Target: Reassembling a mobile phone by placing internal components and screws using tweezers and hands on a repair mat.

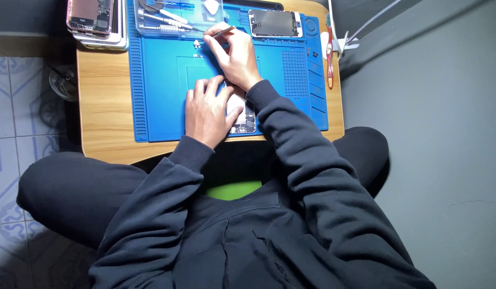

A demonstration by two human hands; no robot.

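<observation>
Opened phone [242, 115], innards bared, under flat left hand [207, 109]; right hand [234, 56] fingers pinch tweezers [222, 33]

A stack of opened phones [95, 21] sits at 11 o'clock on the wooden table [103, 107]. A detached screen panel [275, 23] lies at 1 o'clock, with a red-handled tool [330, 64] at 2 o'clock and a glass [63, 83] at 9 o'clock.

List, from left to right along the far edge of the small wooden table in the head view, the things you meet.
Stack of opened phones → clear plastic tool tray → detached phone screen panel → red-handled tool.
</observation>
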